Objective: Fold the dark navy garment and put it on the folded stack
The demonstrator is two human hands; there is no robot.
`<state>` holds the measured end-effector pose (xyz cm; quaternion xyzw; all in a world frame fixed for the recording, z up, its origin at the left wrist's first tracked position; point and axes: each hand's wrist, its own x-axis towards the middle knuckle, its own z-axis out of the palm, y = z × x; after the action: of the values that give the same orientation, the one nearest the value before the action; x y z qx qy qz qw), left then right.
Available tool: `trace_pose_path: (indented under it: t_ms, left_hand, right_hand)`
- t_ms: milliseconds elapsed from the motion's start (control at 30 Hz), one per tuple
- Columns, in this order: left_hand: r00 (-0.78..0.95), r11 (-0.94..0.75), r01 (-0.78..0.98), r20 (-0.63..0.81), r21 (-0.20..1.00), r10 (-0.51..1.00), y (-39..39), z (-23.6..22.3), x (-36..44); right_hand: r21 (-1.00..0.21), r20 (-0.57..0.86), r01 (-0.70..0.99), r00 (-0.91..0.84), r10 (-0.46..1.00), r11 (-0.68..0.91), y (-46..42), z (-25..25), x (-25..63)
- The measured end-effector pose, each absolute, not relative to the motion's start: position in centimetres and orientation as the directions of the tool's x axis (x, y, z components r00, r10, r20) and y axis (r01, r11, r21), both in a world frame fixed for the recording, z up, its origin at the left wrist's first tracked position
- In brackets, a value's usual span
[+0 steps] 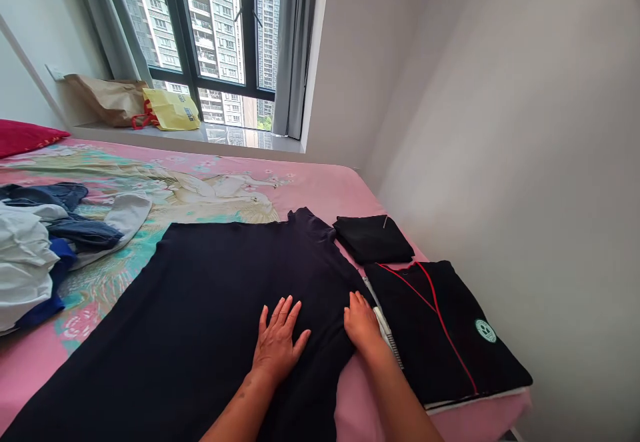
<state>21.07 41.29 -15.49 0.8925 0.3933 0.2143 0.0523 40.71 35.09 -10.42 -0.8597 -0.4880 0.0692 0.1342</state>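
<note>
A large dark navy garment lies spread flat on the pink bed. My left hand rests palm down on it with fingers stretched out and apart. My right hand sits at the garment's right edge, fingers curled down onto the cloth; whether it pinches the fabric is hidden. Just right of that hand lies a folded black garment with red piping and a green badge. A smaller folded black item lies behind it.
A heap of unfolded white and blue clothes covers the bed's left side. A red pillow lies at the far left. A brown paper bag and a yellow bag stand on the windowsill. A white wall borders the bed on the right.
</note>
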Motion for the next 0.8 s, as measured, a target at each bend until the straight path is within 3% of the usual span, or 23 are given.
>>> trace_pose_path:
  t_ms: [67,133,233,400,600,800]
  left_hand:
    - [0.596,-0.684,0.676,0.342,0.273,0.726,41.3,-15.4,21.1]
    - [0.593,-0.68,0.676,0.339,0.283,0.73,41.2,-15.2,21.3]
    - [0.59,-0.673,0.68,0.327,0.29,0.738,41.2,-15.0,21.5]
    - [0.588,-0.666,0.688,0.316,0.288,0.744,41.0,-14.6,21.6]
    - [0.573,-0.652,0.702,0.317,0.285,0.756,40.7,-14.1,21.7]
    - [0.58,-0.662,0.687,0.322,0.3,0.748,40.7,-14.4,21.9]
  right_hand:
    - [-0.356,0.131,0.815,0.527,0.84,-0.457,33.1,-11.7,40.9]
    - [-0.425,0.275,0.848,0.453,0.848,-0.315,30.4,-12.6,39.7]
    - [-0.495,0.358,0.847,0.4,0.844,-0.191,26.1,-13.1,36.3]
    - [-0.686,0.217,0.638,0.637,0.739,-0.348,23.2,-11.0,32.4]
    - [-0.689,0.183,0.68,0.497,0.848,-0.25,24.1,-9.2,32.8]
    - [-0.827,0.127,0.415,0.795,0.593,-0.379,18.3,-11.9,36.6]
